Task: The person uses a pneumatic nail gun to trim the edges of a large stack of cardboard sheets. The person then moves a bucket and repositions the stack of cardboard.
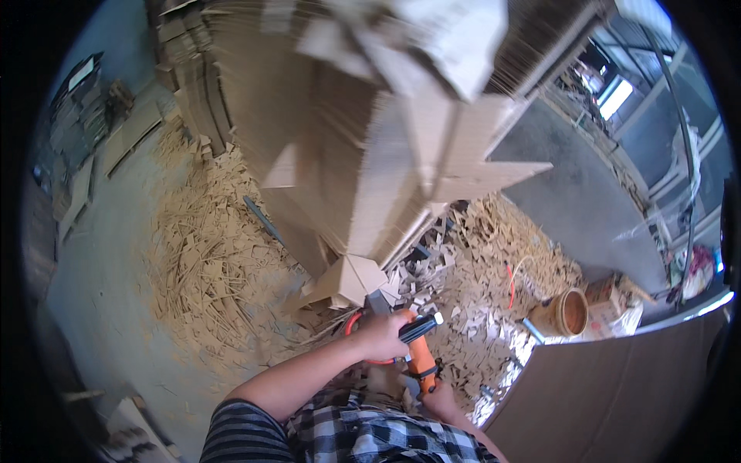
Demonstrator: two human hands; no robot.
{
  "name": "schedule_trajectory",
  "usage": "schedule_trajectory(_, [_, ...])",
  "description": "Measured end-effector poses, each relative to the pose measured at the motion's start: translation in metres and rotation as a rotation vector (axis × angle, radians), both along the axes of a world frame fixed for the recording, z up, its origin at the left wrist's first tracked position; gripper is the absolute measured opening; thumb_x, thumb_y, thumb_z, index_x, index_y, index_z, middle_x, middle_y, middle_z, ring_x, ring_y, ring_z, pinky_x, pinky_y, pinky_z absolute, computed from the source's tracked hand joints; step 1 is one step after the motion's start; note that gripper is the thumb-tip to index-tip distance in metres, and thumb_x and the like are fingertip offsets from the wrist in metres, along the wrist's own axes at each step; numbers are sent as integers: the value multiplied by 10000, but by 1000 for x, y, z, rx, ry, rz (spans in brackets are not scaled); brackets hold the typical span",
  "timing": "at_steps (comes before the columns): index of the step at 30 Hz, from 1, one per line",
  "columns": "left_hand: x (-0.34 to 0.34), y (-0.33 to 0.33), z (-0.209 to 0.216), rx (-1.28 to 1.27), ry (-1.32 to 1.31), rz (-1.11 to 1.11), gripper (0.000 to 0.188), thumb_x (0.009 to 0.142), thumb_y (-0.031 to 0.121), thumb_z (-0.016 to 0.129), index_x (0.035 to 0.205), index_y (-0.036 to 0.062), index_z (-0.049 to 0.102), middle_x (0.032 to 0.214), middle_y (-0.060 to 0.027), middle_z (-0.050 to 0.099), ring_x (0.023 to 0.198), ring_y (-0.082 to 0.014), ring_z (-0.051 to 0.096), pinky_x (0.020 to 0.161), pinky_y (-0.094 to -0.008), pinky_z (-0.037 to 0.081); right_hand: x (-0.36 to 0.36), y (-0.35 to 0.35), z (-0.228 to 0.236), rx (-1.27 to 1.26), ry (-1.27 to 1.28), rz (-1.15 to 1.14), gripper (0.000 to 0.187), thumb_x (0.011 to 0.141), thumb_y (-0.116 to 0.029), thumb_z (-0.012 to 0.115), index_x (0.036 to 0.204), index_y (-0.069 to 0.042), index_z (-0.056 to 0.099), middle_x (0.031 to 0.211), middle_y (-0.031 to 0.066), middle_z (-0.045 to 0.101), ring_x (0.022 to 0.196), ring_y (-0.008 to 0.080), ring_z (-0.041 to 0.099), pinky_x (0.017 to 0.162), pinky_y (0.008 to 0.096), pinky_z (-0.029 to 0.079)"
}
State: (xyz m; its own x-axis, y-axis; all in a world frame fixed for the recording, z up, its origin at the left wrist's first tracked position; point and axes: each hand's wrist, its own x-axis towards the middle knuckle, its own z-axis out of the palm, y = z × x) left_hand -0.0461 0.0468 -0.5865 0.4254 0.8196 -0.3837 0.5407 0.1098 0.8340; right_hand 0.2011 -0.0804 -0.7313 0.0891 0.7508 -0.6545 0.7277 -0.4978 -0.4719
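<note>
An orange hand-held power tool (421,357) with a black side part (417,329) and a grey metal front end (377,302) is in front of my body. My left hand (380,337) is closed around its front part, beside a red loop that looks like a hose or cable. Farther back, my right hand (441,401) grips the tool's rear end. The grey front end is close to the lower corner of a tall cardboard stack (378,177); whether they touch I cannot tell. Loose cardboard flaps (463,181) stick out from the stack, some blurred.
Cardboard scraps (208,255) cover the floor on the left, with more scraps (494,239) to the right. A brown bucket (570,312) stands at the right near a box (606,299). A large brown panel (610,386) fills the lower right. Stacked cardboard (197,85) rises at the back left.
</note>
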Motion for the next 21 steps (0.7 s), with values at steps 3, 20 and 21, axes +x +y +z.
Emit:
schedule_trajectory(3, [4,-11,-41,74,46,-12,342,654,216,657,935,58,542,798,-183,619,767,-345,613,684,-404,481,2,20,6,-39,-28,39,324,650,-142,639,946,-17,601,733,170,631,706,286,635,639,374,489])
schedule_trajectory(20, [44,4,-136,-97,469,50,340,689,174,628,988,59,512,811,-184,609,789,-332,615,705,-415,482,29,72,-100,-180,-92,217,316,678,-254,640,936,-71,628,908,157,637,871,308,613,769,400,490])
schedule_trajectory(21, [46,5,-142,-94,476,54,345,690,173,627,996,61,514,815,-186,610,792,-334,615,707,-415,481,31,74,-117,-168,-95,240,313,683,-269,645,931,-77,634,919,143,637,882,306,608,777,400,486])
